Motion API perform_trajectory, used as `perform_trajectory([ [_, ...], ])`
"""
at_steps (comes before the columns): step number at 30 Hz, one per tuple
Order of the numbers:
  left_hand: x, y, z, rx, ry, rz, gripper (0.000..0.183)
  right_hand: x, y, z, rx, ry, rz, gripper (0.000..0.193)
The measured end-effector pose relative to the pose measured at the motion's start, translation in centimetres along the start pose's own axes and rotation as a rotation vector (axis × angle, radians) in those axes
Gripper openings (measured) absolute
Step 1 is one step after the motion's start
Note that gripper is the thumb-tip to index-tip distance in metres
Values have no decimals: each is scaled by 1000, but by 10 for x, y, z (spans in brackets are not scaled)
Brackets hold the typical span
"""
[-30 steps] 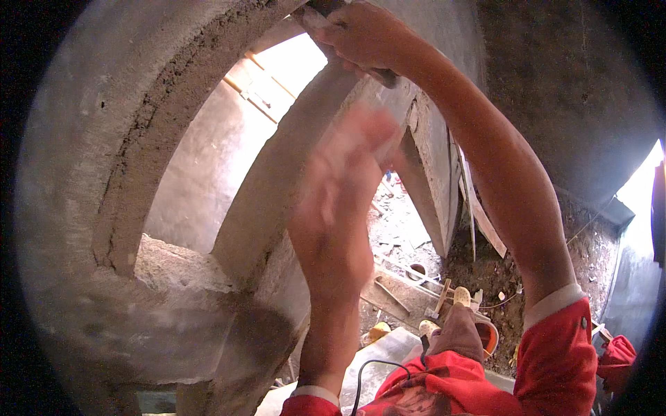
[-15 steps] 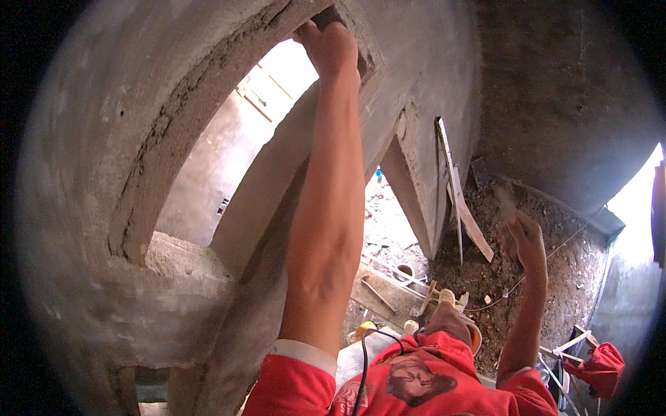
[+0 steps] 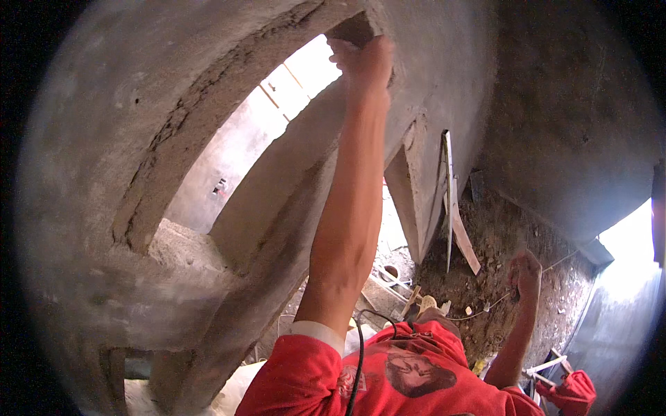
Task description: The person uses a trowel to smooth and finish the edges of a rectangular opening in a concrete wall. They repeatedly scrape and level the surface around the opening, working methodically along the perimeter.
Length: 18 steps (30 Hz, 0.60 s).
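A bare left hand point(image 3: 364, 62) is hovering at the top end of a long, arched opening point(image 3: 236, 152) in the grey cement wall point(image 3: 83, 208).
Left of centre, its axis is slanting toward upper right; the bare right hand point(image 3: 525, 274) is hanging lower; whether fingers are gripping, I cannot tell.

Floor's point(image 3: 496, 277) just rough brown dirt, pretty crumbly looking. Got a thin cord point(image 3: 558, 263) strung across it, some small pale chunks point(image 3: 468, 310) scattered about, and pale strips point(image 3: 393, 286) lying right by a round dark-mouthed thing point(image 3: 390, 272).
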<state>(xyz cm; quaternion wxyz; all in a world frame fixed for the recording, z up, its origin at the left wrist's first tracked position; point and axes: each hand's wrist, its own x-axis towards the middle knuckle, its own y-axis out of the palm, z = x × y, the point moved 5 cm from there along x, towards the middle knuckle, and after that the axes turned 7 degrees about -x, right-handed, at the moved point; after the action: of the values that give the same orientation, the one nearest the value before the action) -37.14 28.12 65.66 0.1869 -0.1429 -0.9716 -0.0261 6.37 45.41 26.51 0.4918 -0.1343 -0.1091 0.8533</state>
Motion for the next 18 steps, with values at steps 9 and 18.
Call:
perform_trajectory([
  [9, -24, 38, -5, -157, 79, 150, 99, 30, 36, 23, -122, -192, 17, 39],
  [18, -60, 26, -45, 76, 521, 48, 75, 23, 110, 14, -71, -164, 242, 34],
])
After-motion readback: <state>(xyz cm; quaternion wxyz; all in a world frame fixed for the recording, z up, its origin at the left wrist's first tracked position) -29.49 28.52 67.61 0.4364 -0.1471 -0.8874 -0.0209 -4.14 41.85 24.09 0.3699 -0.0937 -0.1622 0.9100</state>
